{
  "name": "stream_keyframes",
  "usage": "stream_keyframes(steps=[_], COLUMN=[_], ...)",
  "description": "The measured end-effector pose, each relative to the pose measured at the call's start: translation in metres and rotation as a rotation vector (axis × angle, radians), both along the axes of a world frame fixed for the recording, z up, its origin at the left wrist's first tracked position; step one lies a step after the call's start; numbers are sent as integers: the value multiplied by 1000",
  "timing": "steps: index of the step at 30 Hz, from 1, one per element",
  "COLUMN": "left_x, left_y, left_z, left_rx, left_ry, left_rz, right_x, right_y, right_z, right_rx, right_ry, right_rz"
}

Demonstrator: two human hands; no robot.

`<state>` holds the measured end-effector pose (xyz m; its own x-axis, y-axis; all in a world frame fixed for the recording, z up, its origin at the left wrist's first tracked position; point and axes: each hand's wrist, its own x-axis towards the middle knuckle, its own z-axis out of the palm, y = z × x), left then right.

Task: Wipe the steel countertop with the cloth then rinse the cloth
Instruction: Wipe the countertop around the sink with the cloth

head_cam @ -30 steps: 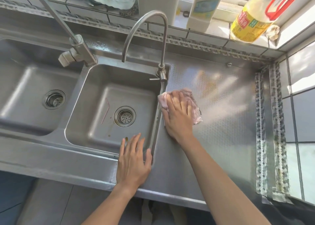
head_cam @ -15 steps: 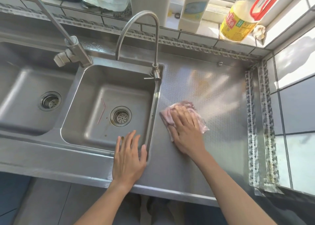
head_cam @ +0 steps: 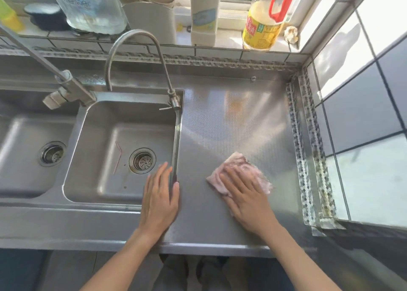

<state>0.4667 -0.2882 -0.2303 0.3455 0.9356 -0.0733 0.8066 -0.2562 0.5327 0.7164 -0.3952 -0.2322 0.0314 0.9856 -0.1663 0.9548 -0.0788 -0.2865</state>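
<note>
Right hand (head_cam: 248, 199) presses the cloth (head_cam: 239, 173) flat on the counter (head_cam: 231, 125) near the front edge, fingers straight so it scrubs evenly. Left hand (head_cam: 159, 199) rests open-fingered on the sink (head_cam: 92, 123) rim, probably bracing.

Pink cloth (head_cam: 240, 174) (crumpled) lies on steel countertop (head_cam: 231, 119).

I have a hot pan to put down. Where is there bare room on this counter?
The steel countertop is bare between the faucet, the back wall and the right-hand tiles. Nearer, the right hand presses the cloth. The windowsill is crowded with bottles.
</note>
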Motion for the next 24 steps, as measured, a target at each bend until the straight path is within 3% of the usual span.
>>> stream_keyframes(steps=[7,10,16,20,24], left_x=[56,67,100,127,137], left_y=[27,35,57,68,64], left_z=[6,0,-11,-16,-24], left_rx=[50,78,91,37,106], left_ry=[-13,4,61,86,140], left_rz=[-169,-198,-210,-162,-123], right_x=[51,27,37,83,125], right_y=[85,107,33,30,95], right_z=[-5,-5,1,0,-4], right_rx=[-71,-97,50,-59,-56], right_ry=[6,56,33,-13,5], right_rz=[-466,-404,-124,-229,-453])
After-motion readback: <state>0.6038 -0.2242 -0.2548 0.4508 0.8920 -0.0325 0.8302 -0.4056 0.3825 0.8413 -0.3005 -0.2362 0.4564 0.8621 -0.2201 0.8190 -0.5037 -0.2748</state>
